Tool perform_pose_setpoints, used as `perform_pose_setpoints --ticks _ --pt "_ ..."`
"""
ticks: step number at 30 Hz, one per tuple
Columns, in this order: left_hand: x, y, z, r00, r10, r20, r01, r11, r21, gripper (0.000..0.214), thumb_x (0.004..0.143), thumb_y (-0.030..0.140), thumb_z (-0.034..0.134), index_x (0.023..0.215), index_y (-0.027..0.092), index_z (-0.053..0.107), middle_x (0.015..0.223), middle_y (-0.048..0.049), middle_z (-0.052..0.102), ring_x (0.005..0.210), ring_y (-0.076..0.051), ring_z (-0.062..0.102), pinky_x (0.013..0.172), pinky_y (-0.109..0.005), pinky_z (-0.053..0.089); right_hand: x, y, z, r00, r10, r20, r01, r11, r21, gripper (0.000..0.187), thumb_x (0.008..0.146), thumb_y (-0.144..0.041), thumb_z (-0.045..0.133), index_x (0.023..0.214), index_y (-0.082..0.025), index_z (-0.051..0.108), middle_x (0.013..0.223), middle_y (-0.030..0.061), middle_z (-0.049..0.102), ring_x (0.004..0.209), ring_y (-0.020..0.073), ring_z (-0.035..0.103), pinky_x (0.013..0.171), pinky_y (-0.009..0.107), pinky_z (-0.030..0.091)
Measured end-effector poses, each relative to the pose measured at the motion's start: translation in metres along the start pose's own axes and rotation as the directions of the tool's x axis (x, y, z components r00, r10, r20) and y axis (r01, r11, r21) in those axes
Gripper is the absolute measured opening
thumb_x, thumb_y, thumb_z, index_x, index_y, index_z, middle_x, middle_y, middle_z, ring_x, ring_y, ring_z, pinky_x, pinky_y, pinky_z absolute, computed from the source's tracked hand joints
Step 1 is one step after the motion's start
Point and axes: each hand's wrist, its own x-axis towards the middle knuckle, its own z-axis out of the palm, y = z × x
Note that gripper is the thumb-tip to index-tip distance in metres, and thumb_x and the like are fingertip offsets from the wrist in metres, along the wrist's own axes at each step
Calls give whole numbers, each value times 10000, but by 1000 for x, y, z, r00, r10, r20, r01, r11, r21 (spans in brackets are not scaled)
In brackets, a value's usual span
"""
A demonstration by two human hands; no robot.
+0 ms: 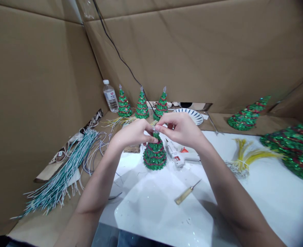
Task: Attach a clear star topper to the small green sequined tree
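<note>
A small green Christmas tree (155, 158) with red garlands stands upright on the white work surface in front of me. My left hand (138, 133) grips the upper part of this tree, its thumb and fingers closed round the sides just below the tip. At the very top, my right hand (176, 127) pinches a small clear tree topper (154, 130) between thumb and index finger. Fingertips partly cover the topper, which touches or sits on the tip. A white glue gun (179, 157) lies right of the tree. Nearer me lies an awl (186, 195) with a wooden handle.
Three similar trees (142, 105) with clear toppers stand at the back beside a water bottle (110, 96). Green and white wires (64, 171) lie left. A striped plate (192, 116), yellow wires (244, 158) and two tipped trees (247, 115) are right. Cardboard walls (192, 51) enclose the table.
</note>
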Motion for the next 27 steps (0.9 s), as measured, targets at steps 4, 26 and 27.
perform_pose_setpoints --ticks 4,26,27 --pt "0 1 0 1000 -14 -11 14 1000 10 267 753 402 661 724 142 711 579 -22 677 541 -136 605 517 -226 384 1 1 2 1000 17 -16 -17 999 35 179 817 -293 596 739 -173 703 659 -3 615 563 75 460 533 231 326" --pt "-2 3 -2 1000 -11 -7 11 999 -44 229 759 356 660 738 132 702 550 -7 643 501 -128 607 512 -214 407 3 -1 3 999 36 7 -36 998 -42 192 826 -289 581 712 -166 676 652 -4 600 550 76 448 536 234 299" --pt "-2 3 -2 1000 -17 -5 16 999 -48 229 759 359 659 736 134 698 552 -7 642 500 -126 602 512 -214 403 3 -1 4 999 32 9 -31 998 -51 191 826 -284 580 707 -166 672 652 -3 598 555 78 452 540 234 300"
